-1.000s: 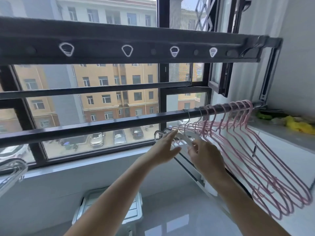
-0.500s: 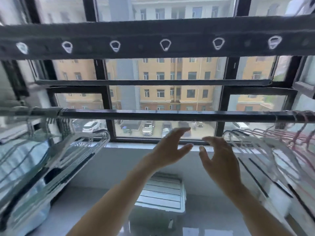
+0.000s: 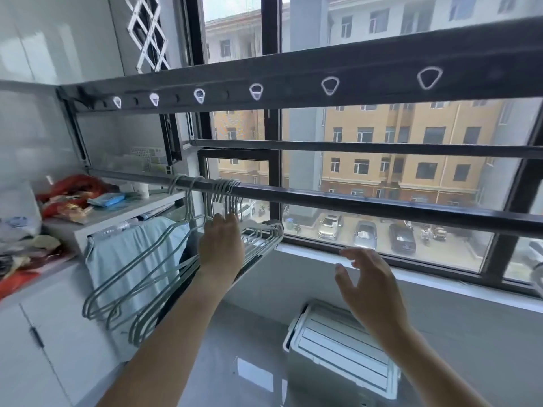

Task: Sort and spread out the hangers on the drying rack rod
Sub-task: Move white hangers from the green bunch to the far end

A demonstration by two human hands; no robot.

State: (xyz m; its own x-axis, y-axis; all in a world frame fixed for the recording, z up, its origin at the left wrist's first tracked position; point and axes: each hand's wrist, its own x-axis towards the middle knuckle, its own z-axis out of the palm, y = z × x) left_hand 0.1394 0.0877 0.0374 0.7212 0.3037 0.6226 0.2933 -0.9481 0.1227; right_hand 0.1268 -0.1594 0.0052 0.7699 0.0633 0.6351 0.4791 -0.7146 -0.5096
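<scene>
The right hand [image 3: 370,286] was nearest the camera. It hung open in the air below the windowsill, its fingers [image 3: 349,254] spread and holding nothing, well apart from the hangers. Further in and to the left, the left hand [image 3: 221,248] was raised, back to the camera. Its fingers [image 3: 227,223] were straight and reached the necks of the grey-green wire hangers [image 3: 141,277]; no grip could be seen. The hangers were bunched together, their bodies swung down and to the left of that hand. Their hooks [image 3: 223,188] crowded just above its fingertips, at the left end of the drying rack rod [image 3: 382,205]. The rod ran left to right and was bare along its whole right stretch. The left hand was clearly the nearer one, so the spread would probably go rightward along the rod, toward the waiting right hand.
</scene>
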